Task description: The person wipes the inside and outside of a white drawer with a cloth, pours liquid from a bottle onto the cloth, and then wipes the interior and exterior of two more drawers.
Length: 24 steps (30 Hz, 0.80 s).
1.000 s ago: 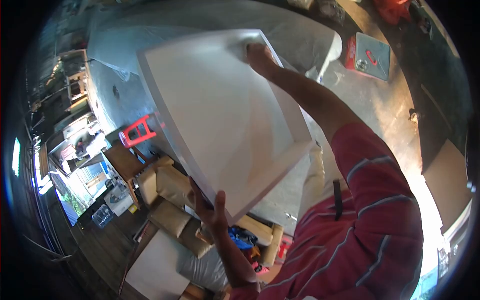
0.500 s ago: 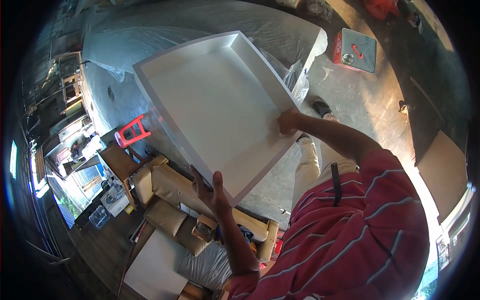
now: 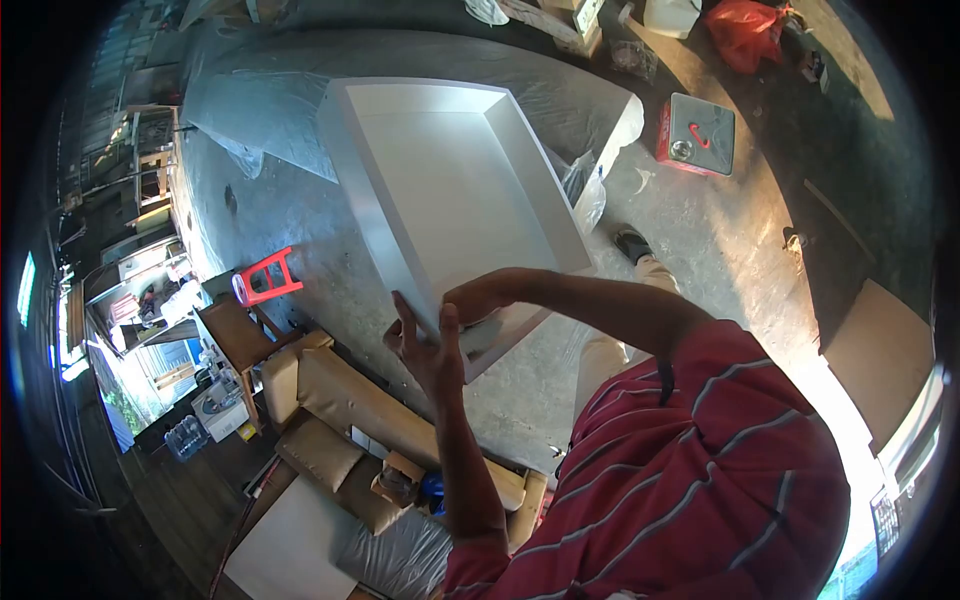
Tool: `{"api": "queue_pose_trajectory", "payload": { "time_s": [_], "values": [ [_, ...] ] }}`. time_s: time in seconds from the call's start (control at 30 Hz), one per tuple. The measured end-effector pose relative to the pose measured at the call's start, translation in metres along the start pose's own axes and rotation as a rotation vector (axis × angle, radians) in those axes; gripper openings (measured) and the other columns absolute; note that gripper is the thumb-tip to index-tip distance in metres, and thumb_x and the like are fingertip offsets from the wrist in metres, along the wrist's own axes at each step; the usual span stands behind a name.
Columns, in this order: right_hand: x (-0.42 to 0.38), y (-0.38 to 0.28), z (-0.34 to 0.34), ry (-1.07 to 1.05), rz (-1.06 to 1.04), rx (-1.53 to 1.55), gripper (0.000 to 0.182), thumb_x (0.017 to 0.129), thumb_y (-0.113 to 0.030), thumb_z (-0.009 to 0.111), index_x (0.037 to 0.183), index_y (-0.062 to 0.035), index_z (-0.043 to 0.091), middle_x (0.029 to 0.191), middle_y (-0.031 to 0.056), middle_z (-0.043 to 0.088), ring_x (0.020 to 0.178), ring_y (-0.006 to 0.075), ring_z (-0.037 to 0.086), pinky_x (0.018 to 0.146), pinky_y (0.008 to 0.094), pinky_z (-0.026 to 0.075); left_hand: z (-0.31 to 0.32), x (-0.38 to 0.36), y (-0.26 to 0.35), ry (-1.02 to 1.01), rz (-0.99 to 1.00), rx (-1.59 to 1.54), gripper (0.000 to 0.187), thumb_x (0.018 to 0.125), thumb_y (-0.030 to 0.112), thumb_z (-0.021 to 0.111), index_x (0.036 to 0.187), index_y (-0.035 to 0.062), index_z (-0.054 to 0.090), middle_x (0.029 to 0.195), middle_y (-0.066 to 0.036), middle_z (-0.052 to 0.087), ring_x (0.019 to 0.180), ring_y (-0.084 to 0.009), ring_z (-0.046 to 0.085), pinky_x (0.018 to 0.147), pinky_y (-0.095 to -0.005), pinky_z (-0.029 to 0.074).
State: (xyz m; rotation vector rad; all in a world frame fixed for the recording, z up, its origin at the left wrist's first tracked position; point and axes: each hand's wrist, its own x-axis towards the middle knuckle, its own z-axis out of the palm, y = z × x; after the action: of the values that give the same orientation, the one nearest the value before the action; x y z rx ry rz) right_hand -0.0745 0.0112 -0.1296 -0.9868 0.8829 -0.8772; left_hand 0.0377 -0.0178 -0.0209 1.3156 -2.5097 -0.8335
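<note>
A shallow, open grey-white box (image 3: 455, 190), drawer-like with raised sides, is tilted in front of me. My left hand (image 3: 430, 352) grips its near-left corner, with the thumb up by the rim and the fingers along the outer side. My right hand (image 3: 482, 296) reaches across the near end and is bent down into the inside of that same corner, close to my left thumb. Its fingers look closed, but their tips and anything in them are hidden.
Plastic sheeting (image 3: 270, 120) covers a large flat surface behind the box. A red stool (image 3: 270, 277) stands left, a tan sofa (image 3: 365, 395) with cushions below it. A red and grey tin (image 3: 697, 135) and a red plastic bag (image 3: 745, 38) lie on the floor at right.
My right hand has moved left, from the box's right side to the near-left corner by my left hand. The box has shifted slightly right and tilted, showing more of its outer left side.
</note>
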Motion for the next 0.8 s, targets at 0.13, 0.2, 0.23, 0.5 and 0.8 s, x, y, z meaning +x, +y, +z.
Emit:
{"api": "queue_pose_trajectory", "payload": {
  "time_s": [0.13,0.2,0.23,0.5,0.8],
  "values": [
    [-0.007,-0.001,0.015,0.170,-0.188,0.230,0.043,0.091,-0.024,0.041,0.120,0.0061,0.049,0.111,0.0175,0.059,0.105,0.0296,0.053,0.093,0.0366,0.040,-0.002,0.005,0.005,0.008,0.016,0.089,0.076,0.077,0.043,0.067,0.138,0.0072,0.037,0.107,-0.018,0.041,0.099,-0.0315,0.050,0.084,-0.0396,0.044],
    [-0.017,0.001,0.020,0.240,-0.160,0.727,0.035,0.088,-0.020,0.045,0.110,0.0054,0.056,0.099,0.0156,0.062,0.092,0.0270,0.058,0.079,0.0359,0.046,-0.003,0.005,0.006,0.015,0.020,0.110,0.075,0.078,0.043,0.066,0.137,0.0050,0.037,0.105,-0.017,0.043,0.097,-0.0304,0.052,0.084,-0.0385,0.044],
    [-0.018,0.016,0.014,0.240,-0.160,0.732,0.035,0.088,-0.020,0.045,0.110,0.0054,0.056,0.099,0.0156,0.062,0.092,0.0270,0.058,0.079,0.0359,0.046,-0.001,0.003,0.007,0.002,0.001,0.084,0.075,0.079,0.043,0.065,0.137,0.0051,0.037,0.106,-0.017,0.042,0.099,-0.0303,0.052,0.084,-0.0386,0.044],
    [0.041,0.179,-0.196,1.878,-0.078,-0.866,0.026,0.077,-0.019,0.060,0.098,-0.0056,0.053,0.087,0.0178,0.056,0.078,0.0363,0.056,0.062,0.0430,0.049,0.007,-0.019,0.023,0.015,-0.042,0.055,0.075,0.078,0.034,0.068,0.138,0.0047,0.034,0.109,-0.019,0.037,0.097,-0.0308,0.048,0.081,-0.0403,0.045],
    [0.043,0.131,-0.288,0.845,0.559,-1.404,0.022,0.079,-0.019,0.055,0.097,-0.0109,0.065,0.093,0.0095,0.062,0.081,0.0246,0.062,0.057,0.0420,0.047,0.016,-0.039,0.034,0.052,-0.057,-0.020,0.083,0.077,0.042,0.068,0.140,0.0044,0.030,0.107,-0.017,0.036,0.099,-0.0286,0.044,0.081,-0.0389,0.042]
  ]
}}
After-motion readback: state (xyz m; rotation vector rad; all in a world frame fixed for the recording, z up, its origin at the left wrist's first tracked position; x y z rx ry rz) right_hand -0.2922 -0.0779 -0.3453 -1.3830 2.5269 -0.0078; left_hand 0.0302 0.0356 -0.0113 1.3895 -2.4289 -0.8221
